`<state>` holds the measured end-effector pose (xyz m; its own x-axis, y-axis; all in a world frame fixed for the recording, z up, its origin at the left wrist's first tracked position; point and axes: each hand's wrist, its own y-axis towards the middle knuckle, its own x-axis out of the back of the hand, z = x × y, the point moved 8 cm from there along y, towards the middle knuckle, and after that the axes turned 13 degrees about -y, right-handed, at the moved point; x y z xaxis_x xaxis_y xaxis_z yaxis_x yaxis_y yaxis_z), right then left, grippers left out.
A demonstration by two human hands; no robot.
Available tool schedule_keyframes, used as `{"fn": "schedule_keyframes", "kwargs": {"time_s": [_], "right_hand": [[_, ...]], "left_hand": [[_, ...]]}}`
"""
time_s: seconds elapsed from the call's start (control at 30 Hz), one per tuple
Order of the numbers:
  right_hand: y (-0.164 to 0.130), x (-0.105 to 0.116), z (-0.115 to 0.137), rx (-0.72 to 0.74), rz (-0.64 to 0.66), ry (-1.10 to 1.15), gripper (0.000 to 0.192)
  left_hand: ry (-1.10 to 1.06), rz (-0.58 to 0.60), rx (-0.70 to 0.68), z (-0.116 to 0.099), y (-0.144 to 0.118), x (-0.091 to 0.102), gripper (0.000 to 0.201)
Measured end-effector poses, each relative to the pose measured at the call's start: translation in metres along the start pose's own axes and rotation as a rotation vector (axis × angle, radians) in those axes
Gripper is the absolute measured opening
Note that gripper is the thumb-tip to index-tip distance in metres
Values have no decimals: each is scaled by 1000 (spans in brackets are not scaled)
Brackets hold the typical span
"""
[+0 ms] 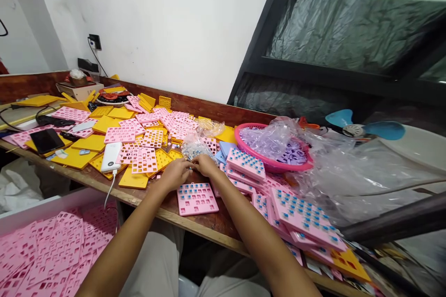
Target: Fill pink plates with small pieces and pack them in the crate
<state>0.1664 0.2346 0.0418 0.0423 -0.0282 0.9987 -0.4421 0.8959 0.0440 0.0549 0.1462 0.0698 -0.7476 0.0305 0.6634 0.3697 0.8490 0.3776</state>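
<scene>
A pink keypad panel lies flat at the table's front edge, below my hands. Small blue-topped key switches fill its upper rows, while the lower rows show square holes. Just beyond the panel, my left hand and my right hand almost meet at a clear plastic bag of small blue and clear parts. The fingers of both hands are bent and pressed together at the near side of this bag. Whatever they pinch is too small to make out.
To the right are stacked pink panels with blue switches and a pink basket of purple pieces. Yellow panels, pink plates, a white power bank and a phone cover the left. A box of pink plates stands below.
</scene>
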Motion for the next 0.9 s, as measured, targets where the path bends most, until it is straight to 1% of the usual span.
{"fn": "schedule_keyframes", "kwargs": {"time_s": [0.1,0.17,0.23,0.33,0.43,0.5,0.6,0.67,0.73,0.8,0.9], "right_hand": [[3,-3,3,66,23,32,15],[3,-6,6,104,32,48,13],[2,-8,11,138,41,63,13],[-2,-9,20,180,54,86,14],[-10,-3,24,196,45,101,13],[-22,6,21,210,-2,113,14],[-54,19,15,273,-91,120,14],[-78,19,13,308,-101,111,14],[-97,18,13,306,-119,98,15],[-108,18,14,286,-152,100,14],[-115,20,17,288,-193,170,13]], "left_hand": [[-163,-30,-24,-20,-35,-4,20],[-158,-42,20,-26,-53,-15,15],[-71,-38,84,-28,-62,-27,13],[77,-39,182,-27,-62,-38,16],[161,-37,238,-26,-58,-38,17],[207,-25,219,-28,-59,-38,15],[234,-19,171,-29,-65,-37,19],[238,-23,164,-28,-69,-36,20],[257,-25,165,-28,-70,-35,20],[292,-18,164,-30,-69,-34,20],[362,21,171,-36,-64,-34,20]]}}
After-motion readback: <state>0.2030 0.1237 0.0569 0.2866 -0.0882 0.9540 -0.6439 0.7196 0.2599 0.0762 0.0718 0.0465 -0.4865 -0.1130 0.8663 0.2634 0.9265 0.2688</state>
